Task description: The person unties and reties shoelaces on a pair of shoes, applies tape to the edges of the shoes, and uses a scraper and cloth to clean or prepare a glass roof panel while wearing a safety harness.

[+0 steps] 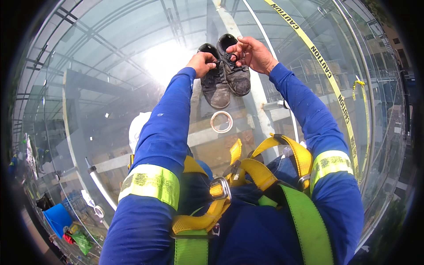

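A pair of worn dark work shoes stands side by side on the glass, toes toward me: a left shoe [216, 93] and a right shoe [239, 82]. My left hand [201, 64] is above the left shoe's opening, its thumb and fingers pinching a dark shoelace [218, 63]. Beside it, my right hand [256, 55] has its fingers bent round lace at the right shoe; the thumb is lifted away. Fingers and shoes partly cover the laces' ends. A ring-shaped roll of tape [221, 122] lies just in front of the toes.
Glass panels [123, 92] spread under and around me over a metal frame. Yellow barrier tape [324, 66] with black lettering runs along the right, near a rail [363, 75]. A white-and-black tube [100, 183] lies at lower left. Harness straps [260, 174] hang across my front.
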### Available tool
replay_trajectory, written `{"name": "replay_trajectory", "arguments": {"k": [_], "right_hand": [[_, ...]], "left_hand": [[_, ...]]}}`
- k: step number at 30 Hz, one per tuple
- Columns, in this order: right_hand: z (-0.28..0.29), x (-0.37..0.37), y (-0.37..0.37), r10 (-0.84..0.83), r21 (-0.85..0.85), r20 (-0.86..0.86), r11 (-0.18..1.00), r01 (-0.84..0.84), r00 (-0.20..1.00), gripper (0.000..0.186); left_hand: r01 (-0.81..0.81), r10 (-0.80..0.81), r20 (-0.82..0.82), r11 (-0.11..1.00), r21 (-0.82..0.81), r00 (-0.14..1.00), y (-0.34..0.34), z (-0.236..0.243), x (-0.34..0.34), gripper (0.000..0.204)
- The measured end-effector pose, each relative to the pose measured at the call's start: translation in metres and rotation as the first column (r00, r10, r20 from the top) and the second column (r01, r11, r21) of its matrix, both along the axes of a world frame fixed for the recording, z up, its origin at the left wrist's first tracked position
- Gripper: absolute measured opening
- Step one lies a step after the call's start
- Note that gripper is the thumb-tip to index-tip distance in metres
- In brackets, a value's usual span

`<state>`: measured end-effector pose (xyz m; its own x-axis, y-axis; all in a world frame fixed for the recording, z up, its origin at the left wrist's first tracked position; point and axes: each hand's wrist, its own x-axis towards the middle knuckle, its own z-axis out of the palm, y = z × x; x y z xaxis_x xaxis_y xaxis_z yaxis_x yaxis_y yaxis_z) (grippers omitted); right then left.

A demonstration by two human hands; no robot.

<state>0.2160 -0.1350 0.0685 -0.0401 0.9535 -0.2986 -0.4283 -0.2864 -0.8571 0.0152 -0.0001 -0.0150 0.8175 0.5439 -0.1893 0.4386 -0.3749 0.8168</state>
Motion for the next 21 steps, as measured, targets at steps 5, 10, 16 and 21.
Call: {"name": "replay_trajectory", "arguments": {"k": [5, 10, 16, 21], "right_hand": [[-0.062, -0.032, 0.008, -0.02, 0.069, 0.773, 0.996, -0.053, 0.634, 0.044], [-0.082, -0.039, 0.02, -0.05, 0.086, 0.965, 0.988, -0.129, 0.258, 0.031], [-0.107, -0.021, 0.015, -0.131, 0.172, 0.966, 0.97, -0.174, 0.223, 0.025], [-0.088, -0.035, 0.021, 0.04, 0.04, 0.971, 0.946, -0.321, 0.237, 0.036]], "left_hand": [[0.022, -0.021, -0.078, 1.0, 0.006, 0.997, 0.015, 0.037, 0.005, 0.021], [0.093, -0.174, -0.11, 0.851, -0.517, 0.979, 0.018, 0.091, 0.007, 0.024], [0.131, -0.073, -0.266, 0.969, 0.21, 0.961, -0.019, 0.018, 0.012, 0.034], [0.031, -0.04, -0.018, 0.935, -0.352, 0.999, 0.008, -0.009, -0.016, 0.008]]}}
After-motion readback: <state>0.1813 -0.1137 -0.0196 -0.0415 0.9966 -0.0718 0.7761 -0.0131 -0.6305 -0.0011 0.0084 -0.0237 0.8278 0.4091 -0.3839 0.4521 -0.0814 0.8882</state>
